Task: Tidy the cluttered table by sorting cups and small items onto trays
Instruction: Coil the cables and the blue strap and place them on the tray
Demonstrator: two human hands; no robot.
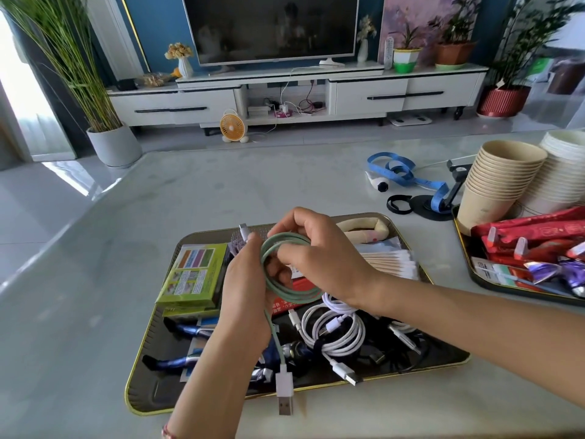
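Note:
Above the dark gold-rimmed tray, both hands hold a coiled pale green USB cable. My left hand grips the coil from the left, and the cable's tail hangs down from it to a white USB plug. My right hand pinches the loops from the top right. On the tray lie green boxes, coiled white cables, cotton swabs and a blue toy figure. Stacked paper cups stand on a second tray at the right.
A blue measuring tape, a black phone stand and a black ring lie on the marble table beyond the near tray. The right tray also holds red packets. White bowls are stacked behind the cups.

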